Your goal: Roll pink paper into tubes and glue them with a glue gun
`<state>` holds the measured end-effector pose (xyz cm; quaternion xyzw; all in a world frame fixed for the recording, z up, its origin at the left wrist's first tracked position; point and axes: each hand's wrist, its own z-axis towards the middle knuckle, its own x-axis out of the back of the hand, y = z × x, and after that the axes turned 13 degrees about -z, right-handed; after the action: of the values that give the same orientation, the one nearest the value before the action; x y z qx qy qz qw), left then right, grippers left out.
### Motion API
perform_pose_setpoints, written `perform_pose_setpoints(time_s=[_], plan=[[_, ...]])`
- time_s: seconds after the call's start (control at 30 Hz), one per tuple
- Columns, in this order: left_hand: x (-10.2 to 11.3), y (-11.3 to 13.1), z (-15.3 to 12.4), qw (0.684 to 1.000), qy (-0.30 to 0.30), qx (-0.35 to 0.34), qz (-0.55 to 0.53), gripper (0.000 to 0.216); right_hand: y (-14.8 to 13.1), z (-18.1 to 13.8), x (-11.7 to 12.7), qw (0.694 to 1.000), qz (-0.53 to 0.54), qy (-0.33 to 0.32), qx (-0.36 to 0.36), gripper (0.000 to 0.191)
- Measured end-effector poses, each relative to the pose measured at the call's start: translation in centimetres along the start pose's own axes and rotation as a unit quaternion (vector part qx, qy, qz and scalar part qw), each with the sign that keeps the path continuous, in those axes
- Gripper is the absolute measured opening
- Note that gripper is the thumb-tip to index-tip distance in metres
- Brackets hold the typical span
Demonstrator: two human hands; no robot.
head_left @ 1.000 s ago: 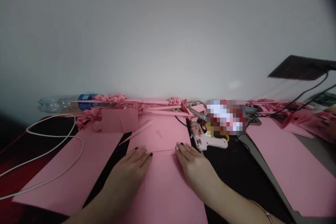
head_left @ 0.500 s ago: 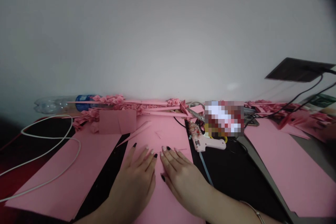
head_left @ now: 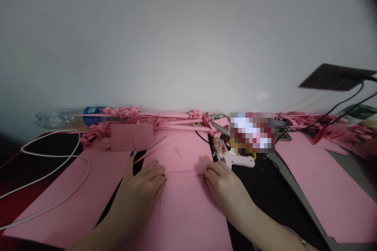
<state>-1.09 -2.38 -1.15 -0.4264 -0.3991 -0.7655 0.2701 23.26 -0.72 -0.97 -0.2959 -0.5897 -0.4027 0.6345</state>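
Note:
A narrow pink paper strip, perhaps a rolled or folded edge, lies crosswise on the long pink paper sheets in front of me. At its left end my left hand has its fingers bent down on the paper, with the thumb side hidden. Around the right end, my right hand is closed, fingertips pinched together. Just behind my right hand rests a pale pink glue gun. A small folded paper scrap lies beyond the strip, and a thin rolled paper piece slants near my left fingers.
Pink paper flowers with rolled stems line the wall. A plastic bottle lies at the back left, near a white cable. More pink sheets lie left and right. Scissors and a blurred-out object sit behind the glue gun.
My hands have moved apart from the middle of the sheet, left hand leftward and right hand rightward. Their flat fingers have curled onto the ends of the strip, which now shows between them.

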Motion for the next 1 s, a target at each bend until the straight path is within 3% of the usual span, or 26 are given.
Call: perform_pose_setpoints(time_s=[0.2,0.37,0.6,0.83,0.93,1.0], plan=[[-0.1,-2.0,0.6,0.993,-0.02,0.021,-0.118,0.023,0.4,0.3,-0.2,0.99,0.121,-0.009,-0.067,0.018],[-0.3,-3.1,1.0,0.987,-0.028,0.037,-0.153,0.014,0.7,0.3,-0.1,0.984,0.173,-0.011,-0.05,0.02],[-0.8,-3.1,0.9,0.981,-0.027,-0.033,-0.191,0.027,0.2,0.0,1.1,0.995,0.086,-0.054,-0.016,0.024],[0.8,-0.9,0.7,0.985,-0.112,0.002,-0.132,0.024,-0.3,-0.5,1.6,0.992,0.041,-0.122,0.02,0.044],[1.0,-0.2,0.6,0.987,-0.115,-0.004,-0.112,0.019,-0.6,-0.6,1.6,0.993,0.041,-0.095,0.049,0.057],[0.7,0.3,0.5,0.989,-0.103,-0.017,-0.104,0.018,-1.0,-0.7,1.2,0.995,0.003,-0.062,0.082,0.053]])
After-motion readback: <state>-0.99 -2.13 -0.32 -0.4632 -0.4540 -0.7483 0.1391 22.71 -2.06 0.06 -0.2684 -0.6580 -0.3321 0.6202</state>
